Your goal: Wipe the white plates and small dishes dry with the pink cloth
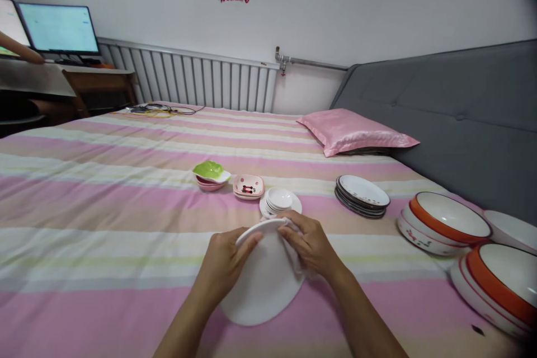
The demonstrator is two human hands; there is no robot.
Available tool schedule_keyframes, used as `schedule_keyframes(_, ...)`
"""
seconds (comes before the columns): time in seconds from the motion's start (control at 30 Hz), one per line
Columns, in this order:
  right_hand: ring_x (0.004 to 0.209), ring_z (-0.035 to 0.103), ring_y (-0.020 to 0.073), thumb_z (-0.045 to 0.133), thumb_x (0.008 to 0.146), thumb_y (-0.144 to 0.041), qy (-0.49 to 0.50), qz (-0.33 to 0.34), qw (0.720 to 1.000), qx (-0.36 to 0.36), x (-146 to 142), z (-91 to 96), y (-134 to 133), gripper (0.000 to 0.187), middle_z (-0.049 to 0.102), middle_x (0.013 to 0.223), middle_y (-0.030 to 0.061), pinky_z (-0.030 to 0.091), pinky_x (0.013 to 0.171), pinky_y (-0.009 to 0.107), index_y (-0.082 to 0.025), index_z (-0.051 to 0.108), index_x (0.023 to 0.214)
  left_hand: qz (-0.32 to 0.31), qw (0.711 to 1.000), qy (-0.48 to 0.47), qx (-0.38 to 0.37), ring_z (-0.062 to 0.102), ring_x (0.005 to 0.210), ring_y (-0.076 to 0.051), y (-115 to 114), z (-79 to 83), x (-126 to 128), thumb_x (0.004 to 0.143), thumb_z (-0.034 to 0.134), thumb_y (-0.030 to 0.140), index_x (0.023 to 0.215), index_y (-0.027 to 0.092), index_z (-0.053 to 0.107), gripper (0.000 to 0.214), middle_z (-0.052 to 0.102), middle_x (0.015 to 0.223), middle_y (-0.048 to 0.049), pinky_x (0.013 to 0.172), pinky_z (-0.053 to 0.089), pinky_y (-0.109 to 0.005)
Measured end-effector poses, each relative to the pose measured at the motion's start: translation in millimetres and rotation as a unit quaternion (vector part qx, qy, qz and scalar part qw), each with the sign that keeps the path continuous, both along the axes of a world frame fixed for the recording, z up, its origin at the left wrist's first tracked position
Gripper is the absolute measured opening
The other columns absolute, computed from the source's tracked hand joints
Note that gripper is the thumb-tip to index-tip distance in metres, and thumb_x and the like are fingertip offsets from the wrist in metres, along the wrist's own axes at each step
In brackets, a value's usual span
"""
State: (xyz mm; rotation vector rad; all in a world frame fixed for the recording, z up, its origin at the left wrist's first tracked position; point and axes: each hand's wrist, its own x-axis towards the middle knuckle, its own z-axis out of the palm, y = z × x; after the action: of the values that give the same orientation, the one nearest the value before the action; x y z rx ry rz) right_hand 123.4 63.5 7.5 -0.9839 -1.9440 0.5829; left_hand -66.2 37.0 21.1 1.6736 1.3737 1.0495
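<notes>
A round white plate (265,285) is held tilted up over the bed, its plain face toward me. My left hand (229,260) is closed on the plate's left rim, thumb on the near face. At the upper right rim my right hand (308,243) pinches a thin whitish cloth (295,254) against the plate. Just beyond the hands, small white dishes (279,198) are stacked on a white saucer. To their left lie pink square dishes (248,185) with a printed pattern and a green leaf-shaped dish (210,170) on top of pink ones.
Dark-rimmed plates (363,193) form a stack at right. Nearer, orange-banded bowls (444,221) stand beside the grey headboard (453,95). A pink pillow (356,130) lies behind. Cables (168,109) rest at the bed's far edge; another person's arm (20,47) shows by the monitors.
</notes>
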Motion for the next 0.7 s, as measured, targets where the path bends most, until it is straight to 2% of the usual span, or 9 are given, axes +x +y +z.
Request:
schedule_keyframes(0.13, 0.078, 0.059, 0.0170, 0.049, 0.085, -0.038, 0.084, -0.009, 0.992, -0.098, -1, -7.2, 5, 0.025, 0.065, 0.083, 0.0004, 0.044, 0.069, 0.024, -0.019, 0.062, 0.096, 0.047, 0.993, -0.093, -0.063, 0.057, 0.057, -0.018, 3, -2.7, -4, 0.074, 0.055, 0.049, 0.065, 0.014, 0.066, 0.038, 0.064, 0.060, -0.0030, 0.048, 0.039, -0.020)
schedule_keyframes(0.27, 0.075, 0.057, 0.0167, 0.052, 0.082, -0.041, 0.192, -0.030, 0.970, -0.144, -5, -5.9, 5, 0.029, 0.063, 0.079, 0.0005, 0.044, 0.066, 0.024, -0.018, 0.061, 0.097, 0.104, 0.974, -0.176, -0.096, 0.057, 0.052, -0.017, 2, -3.5, -5, 0.069, 0.059, 0.052, 0.069, 0.013, 0.066, 0.039, 0.061, 0.055, -0.0016, 0.044, 0.040, -0.021)
schedule_keyframes(0.43, 0.073, 0.059, 0.0171, 0.055, 0.080, -0.044, 0.300, -0.058, 0.933, -0.190, -11, -3.2, 3, 0.035, 0.065, 0.080, 0.0021, 0.045, 0.064, 0.025, -0.017, 0.060, 0.101, 0.165, 0.943, -0.270, -0.103, 0.055, 0.046, -0.016, 0, -2.0, -1, 0.066, 0.062, 0.054, 0.082, 0.013, 0.066, 0.044, 0.061, 0.055, -0.0019, 0.041, 0.040, -0.022)
schedule_keyframes(0.57, 0.078, 0.061, 0.0182, 0.056, 0.079, -0.044, 0.366, -0.071, 0.899, -0.229, -19, -11.2, 5, 0.036, 0.067, 0.085, 0.0032, 0.048, 0.068, 0.027, -0.017, 0.060, 0.101, 0.244, 0.912, -0.313, -0.103, 0.054, 0.045, -0.016, 0, -0.7, 2, 0.063, 0.064, 0.055, 0.089, 0.011, 0.066, 0.051, 0.060, 0.052, -0.0024, 0.039, 0.040, -0.023)
schedule_keyframes(0.7, 0.091, 0.061, 0.0201, 0.055, 0.080, -0.043, 0.402, -0.075, 0.878, -0.249, -32, -23.2, 4, 0.038, 0.066, 0.096, 0.0062, 0.048, 0.078, 0.030, -0.017, 0.058, 0.107, 0.329, 0.875, -0.343, -0.090, 0.058, 0.049, -0.017, 0, -4.0, 7, 0.064, 0.062, 0.057, 0.094, 0.010, 0.064, 0.056, 0.063, 0.058, -0.0037, 0.045, 0.046, -0.027)
